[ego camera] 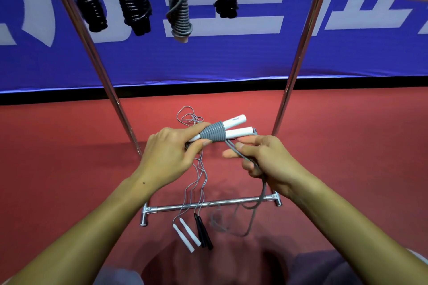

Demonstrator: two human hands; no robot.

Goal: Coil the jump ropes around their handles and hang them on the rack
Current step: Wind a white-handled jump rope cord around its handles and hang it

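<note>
Between the chrome rack uprights [298,53], at picture centre: left hand [171,152] clamps paired white plastic handles [236,127], grey cord coil [213,134] half wound. Right hand [266,159], at 3 o'clock of the coil, pinches the loose grey cord [262,187]. Judgement: keep tension, lay turns touching, thumb pinning the last wrap. Unwound ropes [196,229] lie on the floor at 6 o'clock.

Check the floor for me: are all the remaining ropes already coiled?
No, white handles and black handles lie on the floor with their ropes loose.
</note>
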